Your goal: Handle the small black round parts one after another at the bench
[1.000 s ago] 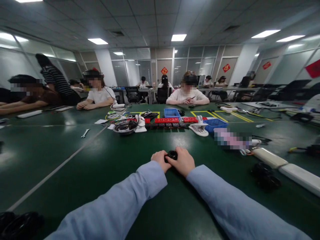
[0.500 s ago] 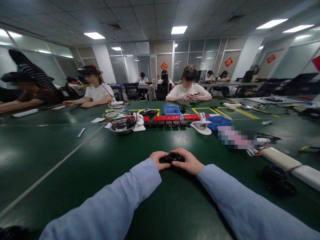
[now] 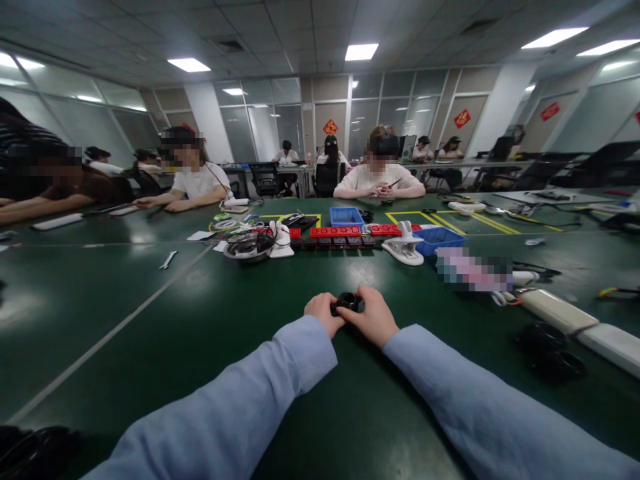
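Between my hands, low over the green table (image 3: 240,400), is a small black ring-shaped part (image 3: 348,301) with a round opening facing up. My left hand (image 3: 323,312) is closed on its left side, with the thumb at the near edge. From the right, my right hand (image 3: 373,315) grips the same part, thumb in front and fingers curled round the far side. The fingers cover much of the part, so its full shape is hidden. More black round parts (image 3: 550,350) lie to the right, and others (image 3: 37,450) at the lower left.
Ahead stand a metal bowl (image 3: 250,248), a red socket strip (image 3: 335,232), white clamps (image 3: 404,245) and blue bins (image 3: 440,240). A wrench (image 3: 169,260) lies at left. Long white bars (image 3: 560,313) lie at right. A co-worker (image 3: 380,173) sits opposite.
My hands have drawn closer together around the black part, and my left hand has shifted right. The part's opening shows from a slightly different angle. The view has turned a little.
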Demonstrator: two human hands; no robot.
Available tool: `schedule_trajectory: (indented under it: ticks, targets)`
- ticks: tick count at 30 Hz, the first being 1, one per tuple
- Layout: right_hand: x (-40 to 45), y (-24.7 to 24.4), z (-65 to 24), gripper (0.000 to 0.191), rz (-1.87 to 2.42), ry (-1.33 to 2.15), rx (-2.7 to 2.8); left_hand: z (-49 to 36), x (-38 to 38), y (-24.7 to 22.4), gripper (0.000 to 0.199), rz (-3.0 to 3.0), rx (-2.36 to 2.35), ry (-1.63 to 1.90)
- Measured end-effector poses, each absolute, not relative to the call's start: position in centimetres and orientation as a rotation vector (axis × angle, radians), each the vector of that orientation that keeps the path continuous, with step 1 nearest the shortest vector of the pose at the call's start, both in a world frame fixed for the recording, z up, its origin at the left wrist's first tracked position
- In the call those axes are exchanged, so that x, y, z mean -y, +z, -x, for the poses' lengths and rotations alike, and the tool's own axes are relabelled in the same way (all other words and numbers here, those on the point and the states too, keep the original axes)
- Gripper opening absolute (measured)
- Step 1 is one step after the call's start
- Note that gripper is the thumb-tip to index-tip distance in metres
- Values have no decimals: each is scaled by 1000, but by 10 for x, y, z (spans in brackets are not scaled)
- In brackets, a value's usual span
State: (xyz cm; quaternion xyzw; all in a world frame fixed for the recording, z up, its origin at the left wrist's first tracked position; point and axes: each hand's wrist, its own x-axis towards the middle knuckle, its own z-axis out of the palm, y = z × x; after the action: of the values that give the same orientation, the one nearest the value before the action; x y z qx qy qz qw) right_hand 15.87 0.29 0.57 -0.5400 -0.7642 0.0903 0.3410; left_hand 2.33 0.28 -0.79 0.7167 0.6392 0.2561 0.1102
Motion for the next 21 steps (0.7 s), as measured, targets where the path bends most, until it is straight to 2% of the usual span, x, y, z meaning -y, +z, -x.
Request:
schedule_trajectory:
  ticks: [2, 4, 7, 9, 12, 16, 21]
  targets:
    - [-2, 5, -157, 32, 1461, 138, 1968, -28, -2, -8, 26, -2102, -1950, 730]
    - [-2, 5, -158, 32, 1472, 130, 1993, -27, -2, -6, 38, -2131, -1935, 703]
    - [-7, 4, -168, 32, 1382, 289, 2043, -17, -6, -5, 66, -2235, -1723, 655]
    - [-11, 4, -176, 43, 1282, 476, 2058, -8, -11, -6, 73, -2296, -1550, 628]
    - [-16, 8, -186, 59, 1174, 719, 2090, 1, -20, -9, 68, -2356, -1401, 626]
    - [-19, 16, -189, 47, 1065, 851, 2187, 3, -30, -12, 54, -2428, -1311, 619]
    - [-22, 26, -188, 39, 1020, 818, 2289, 3, -35, -12, 46, -2393, -1292, 614]
